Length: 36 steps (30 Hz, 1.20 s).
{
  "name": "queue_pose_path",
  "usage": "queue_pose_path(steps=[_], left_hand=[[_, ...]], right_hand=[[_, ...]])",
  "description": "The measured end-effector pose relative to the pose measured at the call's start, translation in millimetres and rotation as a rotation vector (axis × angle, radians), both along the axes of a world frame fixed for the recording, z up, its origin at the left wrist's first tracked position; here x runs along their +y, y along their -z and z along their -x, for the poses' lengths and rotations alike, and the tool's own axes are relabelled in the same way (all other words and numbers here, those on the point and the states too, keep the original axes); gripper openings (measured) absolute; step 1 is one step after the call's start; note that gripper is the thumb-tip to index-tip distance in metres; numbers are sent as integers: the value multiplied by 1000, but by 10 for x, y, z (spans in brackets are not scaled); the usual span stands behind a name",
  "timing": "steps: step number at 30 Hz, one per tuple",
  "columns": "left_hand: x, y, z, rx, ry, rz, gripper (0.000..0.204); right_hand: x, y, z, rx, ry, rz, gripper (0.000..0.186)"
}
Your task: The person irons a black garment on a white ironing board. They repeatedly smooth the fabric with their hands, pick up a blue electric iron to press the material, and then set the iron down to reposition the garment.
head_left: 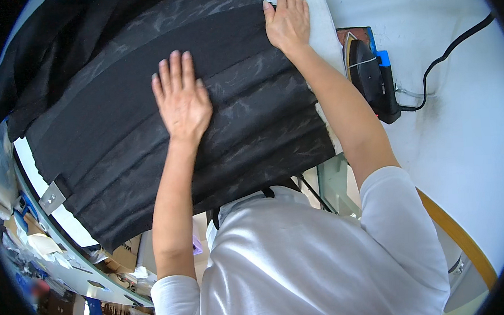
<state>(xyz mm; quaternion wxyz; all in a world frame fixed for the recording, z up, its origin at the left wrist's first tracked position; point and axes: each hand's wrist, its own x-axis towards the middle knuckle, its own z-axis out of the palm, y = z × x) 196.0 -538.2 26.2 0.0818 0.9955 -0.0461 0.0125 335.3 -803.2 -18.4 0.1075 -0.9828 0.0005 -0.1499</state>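
Left hand [184, 109] flat on rippled black fabric [249, 108], right hand [290, 23] at its edge, both with fingers slightly spread, where uneven pressure could set creases.

We note bright light, pale sheen on the shirt [304, 258], shadowed folds in the cloth [235, 115], distorted edges.

A single wide fisheye view looks steeply down from the person's head, just above the white shirt [293, 259], facing the left hand [185, 108], right hand [289, 23] and black cloth [242, 94].
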Motion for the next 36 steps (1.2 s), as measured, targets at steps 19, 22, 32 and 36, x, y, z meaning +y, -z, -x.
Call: queue_pose_path(steps=[19, 22, 32, 36], left_hand=[[490, -280, 233, -88, 172, 143, 59], [-617, -214, -128, -14, 347, 263, 70], [-1114, -19, -269, 44, 400, 89, 81], [-1135, -23, -260, 52, 398, 83, 80]], right_hand=[[-57, 30, -24, 24, 11, 69, 66], [-5, -23, -28, 30, 2, 75, 66], [-192, -59, -89, 95, -24, 119, 67], [-896, -350, -189, 36, -41, 342, 65]])
